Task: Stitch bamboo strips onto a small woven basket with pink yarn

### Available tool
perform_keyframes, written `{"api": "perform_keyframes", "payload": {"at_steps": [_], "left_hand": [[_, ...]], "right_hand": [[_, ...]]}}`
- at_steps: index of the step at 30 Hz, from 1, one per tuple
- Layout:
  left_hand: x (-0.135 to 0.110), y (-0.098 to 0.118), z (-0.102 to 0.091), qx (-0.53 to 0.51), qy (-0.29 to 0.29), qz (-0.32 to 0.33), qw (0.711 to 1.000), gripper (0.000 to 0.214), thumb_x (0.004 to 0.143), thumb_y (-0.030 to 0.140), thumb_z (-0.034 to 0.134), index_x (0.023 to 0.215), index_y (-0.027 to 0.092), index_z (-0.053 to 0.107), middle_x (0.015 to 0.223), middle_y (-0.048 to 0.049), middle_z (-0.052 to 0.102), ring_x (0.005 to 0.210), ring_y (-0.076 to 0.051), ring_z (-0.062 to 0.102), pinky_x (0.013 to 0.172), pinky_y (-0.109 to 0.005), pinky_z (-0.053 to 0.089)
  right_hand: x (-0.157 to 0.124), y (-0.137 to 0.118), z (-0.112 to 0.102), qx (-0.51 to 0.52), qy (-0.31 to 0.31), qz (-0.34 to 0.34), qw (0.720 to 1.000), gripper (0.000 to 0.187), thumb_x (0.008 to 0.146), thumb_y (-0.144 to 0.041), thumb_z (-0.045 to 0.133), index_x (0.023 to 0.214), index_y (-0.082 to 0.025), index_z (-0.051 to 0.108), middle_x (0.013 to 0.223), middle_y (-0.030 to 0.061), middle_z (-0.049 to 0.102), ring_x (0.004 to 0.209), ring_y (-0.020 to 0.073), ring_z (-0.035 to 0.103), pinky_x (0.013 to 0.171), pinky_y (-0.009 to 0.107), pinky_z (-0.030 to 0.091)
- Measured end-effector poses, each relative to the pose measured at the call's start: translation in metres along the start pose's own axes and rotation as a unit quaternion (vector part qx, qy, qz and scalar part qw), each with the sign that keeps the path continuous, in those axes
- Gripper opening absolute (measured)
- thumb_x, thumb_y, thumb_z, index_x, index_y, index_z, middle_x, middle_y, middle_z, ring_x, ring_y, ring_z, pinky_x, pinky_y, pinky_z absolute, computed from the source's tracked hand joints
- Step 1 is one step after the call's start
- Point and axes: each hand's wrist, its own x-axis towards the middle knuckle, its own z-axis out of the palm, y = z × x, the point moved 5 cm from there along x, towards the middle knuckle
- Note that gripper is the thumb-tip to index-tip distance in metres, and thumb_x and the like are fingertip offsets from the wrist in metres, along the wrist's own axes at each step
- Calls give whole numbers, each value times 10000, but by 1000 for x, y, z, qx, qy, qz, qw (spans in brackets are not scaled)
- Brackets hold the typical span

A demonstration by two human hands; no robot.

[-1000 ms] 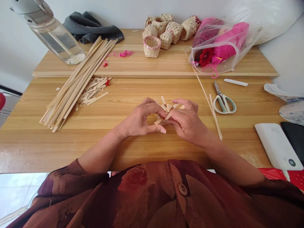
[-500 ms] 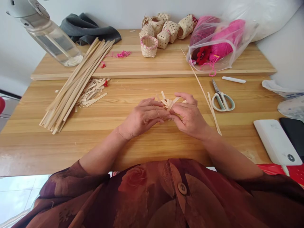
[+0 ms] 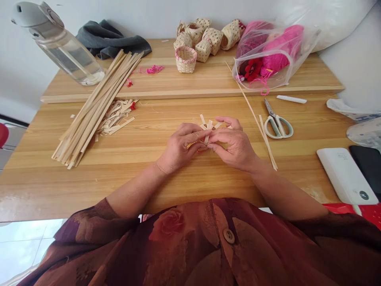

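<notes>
Between my hands, above the middle of the table, is a small piece of woven strips [image 3: 207, 136], pale strip ends fanning out from it and a bit of red at its lower side. My left hand [image 3: 185, 143] pinches its left side with thumb and fingers. On the other side my right hand [image 3: 233, 143] grips it, thumb below and forefinger above, with one finger raised. The fingertips of both hands nearly meet and hide most of the weave.
Left are a bundle of flat strips [image 3: 97, 111], short offcuts [image 3: 117, 113] and a water bottle [image 3: 70, 51]. Small woven baskets [image 3: 186, 63] and a bag of pink yarn [image 3: 279, 59] stand on the raised board. Scissors [image 3: 278, 121], long strips [image 3: 253, 111] and a power bank [image 3: 347, 174] lie right.
My left fingers have drawn back from over the weave and bent, so more strip ends and some red show. My right hand has shifted slightly left.
</notes>
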Motion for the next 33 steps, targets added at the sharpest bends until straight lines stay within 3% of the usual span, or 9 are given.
{"api": "perform_keyframes", "payload": {"at_steps": [2, 7, 12, 23, 33], "left_hand": [[0, 1, 0, 27, -2, 17, 999, 313, 923, 239, 681, 1236, 223, 689, 1054, -78, 714, 1019, -184, 634, 930, -374, 520], [2, 1, -1, 60, -23, 48, 997, 342, 943, 273, 650, 1283, 237, 664, 1057, -83, 682, 1050, -195, 593, 944, -388, 510], [3, 2, -2, 65, -58, 59, 994, 365, 929, 338, 665, 1281, 241, 666, 1036, -82, 671, 1064, -201, 571, 958, -399, 514], [-2, 5, -3, 35, 17, 61, 997, 246, 869, 272, 742, 1104, 199, 722, 998, -68, 746, 1041, -199, 665, 909, -361, 576], [-3, 4, 1, 53, 11, 43, 998, 139, 899, 289, 707, 1017, 233, 757, 960, -48, 743, 1000, -183, 643, 876, -348, 564]], "right_hand": [[0, 0, 0, 14, 6, 7, 1000, 122, 862, -180, 671, 777, -261, 704, 862, -8, 783, 1152, 264, 606, 1126, 524, 381], [-2, 3, 0, 28, 24, 57, 998, 96, 836, -176, 670, 780, -253, 682, 840, 18, 757, 1261, 308, 530, 1043, 536, 441], [-3, 1, 0, 19, 16, 59, 998, 112, 827, -170, 677, 741, -241, 669, 818, 24, 741, 1242, 310, 537, 1034, 515, 433], [-2, 1, -1, 18, 8, 46, 999, 87, 828, -186, 694, 758, -237, 683, 825, 17, 752, 1229, 309, 547, 1058, 524, 420], [-1, 0, 1, 7, 3, 16, 1000, 121, 850, -185, 670, 746, -243, 693, 844, 26, 769, 1120, 286, 622, 998, 500, 497]]}}
